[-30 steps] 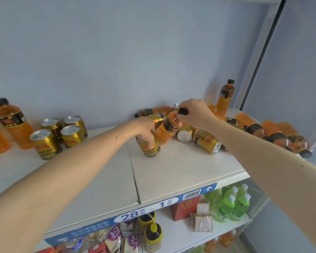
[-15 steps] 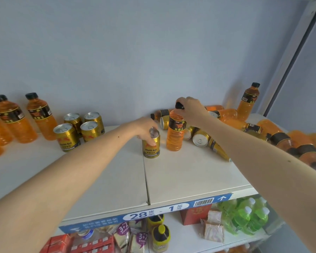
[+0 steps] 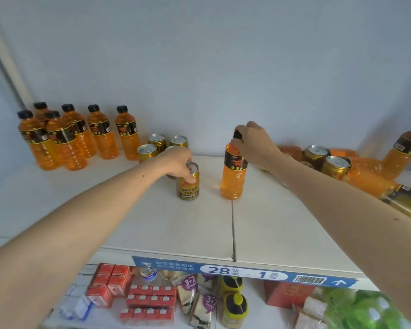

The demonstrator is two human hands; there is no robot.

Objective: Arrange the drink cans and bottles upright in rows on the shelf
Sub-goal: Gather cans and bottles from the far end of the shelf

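My left hand (image 3: 179, 162) grips the top rim of a gold can (image 3: 188, 187) that stands upright near the middle of the white shelf (image 3: 152, 224). My right hand (image 3: 253, 143) is closed on the black cap of an orange bottle (image 3: 232, 179), upright just right of the can. At the back left stand several orange bottles (image 3: 76, 136) in rows, with upright gold cans (image 3: 156, 144) beside them, partly hidden by my left hand. On the right lies a jumble of fallen bottles (image 3: 365, 176) and tipped cans (image 3: 335, 166).
One orange bottle (image 3: 406, 150) stands upright at the far right. A seam (image 3: 233, 229) splits the shelf board. A blue price strip (image 3: 242, 273) runs along the front edge. Below it, a lower shelf holds red boxes (image 3: 119, 286), snack packs and green bottles (image 3: 356, 309).
Both hands have carried the can and the bottle leftward, away from the jumble toward the shelf's middle. The bottle, tilted a second ago, now stands upright. The view has swung left, revealing more standing bottles.
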